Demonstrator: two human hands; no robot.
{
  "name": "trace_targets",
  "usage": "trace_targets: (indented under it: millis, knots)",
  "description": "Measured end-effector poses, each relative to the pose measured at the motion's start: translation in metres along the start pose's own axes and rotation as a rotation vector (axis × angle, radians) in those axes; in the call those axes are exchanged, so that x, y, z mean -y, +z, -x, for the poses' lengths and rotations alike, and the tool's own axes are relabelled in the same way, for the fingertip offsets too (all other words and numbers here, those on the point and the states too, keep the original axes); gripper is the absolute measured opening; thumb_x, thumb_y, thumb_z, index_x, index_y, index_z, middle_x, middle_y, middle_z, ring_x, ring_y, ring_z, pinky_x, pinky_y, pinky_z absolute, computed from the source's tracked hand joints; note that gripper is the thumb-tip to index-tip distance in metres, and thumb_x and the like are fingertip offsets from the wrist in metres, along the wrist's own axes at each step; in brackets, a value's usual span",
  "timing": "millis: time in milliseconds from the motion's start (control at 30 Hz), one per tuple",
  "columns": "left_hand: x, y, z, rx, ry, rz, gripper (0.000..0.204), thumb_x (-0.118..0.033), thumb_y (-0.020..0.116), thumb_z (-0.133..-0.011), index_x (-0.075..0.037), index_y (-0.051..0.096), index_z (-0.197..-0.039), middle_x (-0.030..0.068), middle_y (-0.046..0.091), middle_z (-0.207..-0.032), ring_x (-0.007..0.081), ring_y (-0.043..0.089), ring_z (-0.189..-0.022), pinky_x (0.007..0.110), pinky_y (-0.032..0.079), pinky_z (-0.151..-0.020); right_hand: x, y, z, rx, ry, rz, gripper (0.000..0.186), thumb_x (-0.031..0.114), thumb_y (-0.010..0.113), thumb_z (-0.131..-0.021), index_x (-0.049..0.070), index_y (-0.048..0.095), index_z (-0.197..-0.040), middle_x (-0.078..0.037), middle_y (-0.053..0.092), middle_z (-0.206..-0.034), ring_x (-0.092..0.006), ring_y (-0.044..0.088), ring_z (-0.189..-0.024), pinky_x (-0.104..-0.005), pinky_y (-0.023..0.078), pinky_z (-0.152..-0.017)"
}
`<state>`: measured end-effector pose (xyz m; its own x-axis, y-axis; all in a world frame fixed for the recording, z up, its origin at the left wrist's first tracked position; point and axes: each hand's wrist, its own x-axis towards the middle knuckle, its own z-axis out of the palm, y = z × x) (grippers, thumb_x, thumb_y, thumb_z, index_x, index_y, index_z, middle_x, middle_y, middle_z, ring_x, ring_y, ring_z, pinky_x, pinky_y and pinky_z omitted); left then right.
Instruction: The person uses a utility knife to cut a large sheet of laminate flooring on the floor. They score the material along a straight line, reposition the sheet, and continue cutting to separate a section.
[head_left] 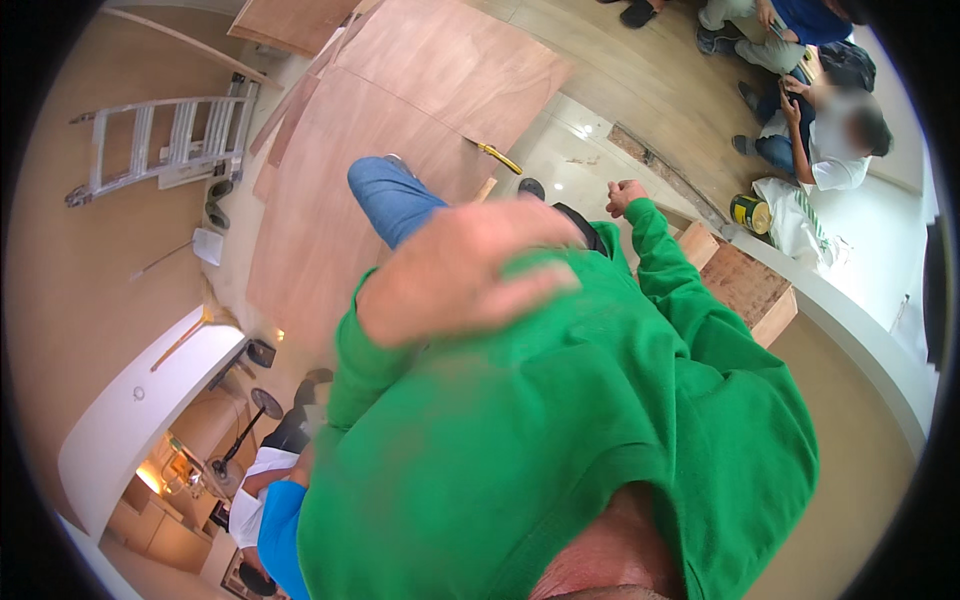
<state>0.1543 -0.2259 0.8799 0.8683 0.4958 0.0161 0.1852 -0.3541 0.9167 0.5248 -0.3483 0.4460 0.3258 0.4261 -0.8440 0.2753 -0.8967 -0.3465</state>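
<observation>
My left hand (465,275) is raised in front of my green shirt, blurred by motion. Its fingers and thumb look stretched apart, with nothing seen between them. Farther off, on the right side, my right hand (625,197) has its fingers curled in. Whatever it may hold is too small to make out. A yellow-handled cutter knife (497,157) lies on the large plywood sheet (400,90), beyond my bent knee in blue jeans (390,200). Neither hand touches the knife.
An aluminium ladder (165,140) lies at the left wall. Wooden boxes (745,285) stand at my right, beside a yellow-and-black can (750,213) and a white sack (795,215). Several people sit at the upper right. Another person (270,490) is at the lower left, near a fan (265,403).
</observation>
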Motion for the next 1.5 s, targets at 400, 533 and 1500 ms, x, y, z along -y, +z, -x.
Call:
trace_targets:
  millis: [400,533,1500]
  knots:
    - [0.313,0.074,0.197,-1.125,-0.727,0.442,0.032,-0.008,0.078,-0.098,0.006,0.074,-0.127,0.0154,0.067,-0.146,0.0214,0.063,-0.132,0.036,0.049,-0.114,-0.039,0.024,0.012,-0.052,-0.056,0.254,0.050,0.046,0.064,-0.101,0.000,0.082,-0.092,-0.021,0.079,-0.083,-0.0360,0.077,-0.074,-0.0486,0.062,-0.081]
    - [0.332,0.054,0.196,-1.056,-0.863,0.355,0.030,-0.017,0.078,-0.100,-0.003,0.076,-0.126,0.0085,0.071,-0.135,0.0170,0.067,-0.118,0.035,0.057,-0.091,-0.039,0.023,0.016,-0.021,-0.063,0.248,0.050,0.043,0.062,-0.103,-0.003,0.079,-0.091,-0.020,0.078,-0.079,-0.0327,0.078,-0.071,-0.0457,0.063,-0.081]
    - [0.339,0.062,0.206,-1.095,-0.803,0.487,0.021,-0.022,0.083,-0.096,-0.008,0.081,-0.111,-0.0033,0.075,-0.096,0.0074,0.067,-0.077,0.027,0.055,-0.064,-0.058,0.038,0.010,0.012,0.022,-0.002,0.044,0.040,0.055,-0.111,-0.001,0.073,-0.108,-0.015,0.080,-0.079,-0.0250,0.075,-0.060,-0.0382,0.054,-0.049]
